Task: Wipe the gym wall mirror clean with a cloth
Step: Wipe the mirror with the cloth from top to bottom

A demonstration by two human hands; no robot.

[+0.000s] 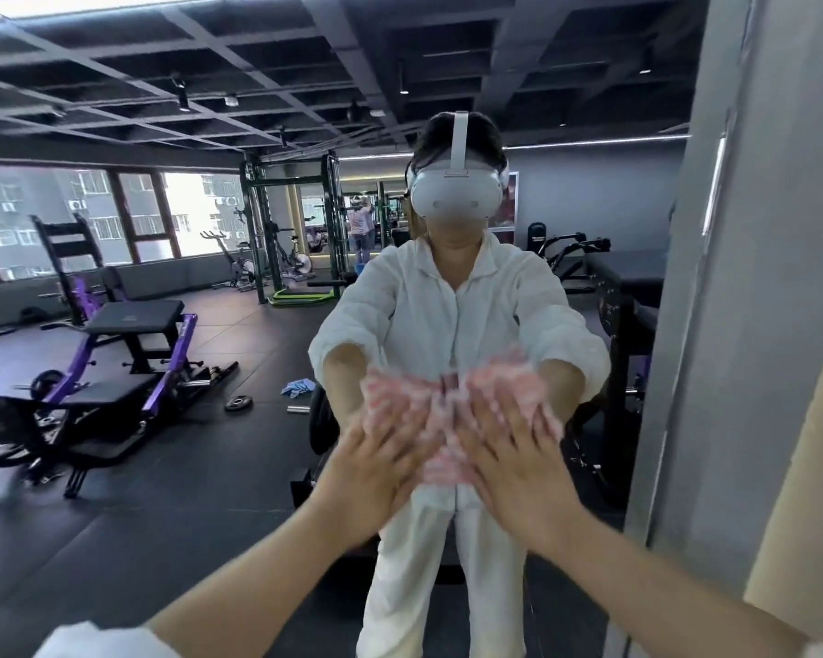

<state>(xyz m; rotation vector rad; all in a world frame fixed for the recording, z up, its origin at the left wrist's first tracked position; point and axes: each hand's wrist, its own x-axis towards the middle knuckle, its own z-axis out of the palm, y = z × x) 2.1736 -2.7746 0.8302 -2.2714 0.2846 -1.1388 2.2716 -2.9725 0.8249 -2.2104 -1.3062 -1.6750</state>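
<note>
The wall mirror (pixel 172 467) fills most of the view and shows my own reflection in white clothes. A pink-and-white cloth (pixel 440 420) lies flat against the glass at chest height. My left hand (pixel 376 467) presses on the cloth's left part with fingers spread. My right hand (pixel 519 467) presses on its right part, fingers spread too. Both hands and the cloth are blurred by motion. The reflected hands meet mine at the cloth.
The mirror's right edge meets a grey pillar (pixel 732 325) and a beige wall (pixel 799 467). Reflected in the glass are purple weight benches (pixel 129 353), a green rack (pixel 295 230), a blue rag (pixel 298 388) on the floor and windows (pixel 91 220).
</note>
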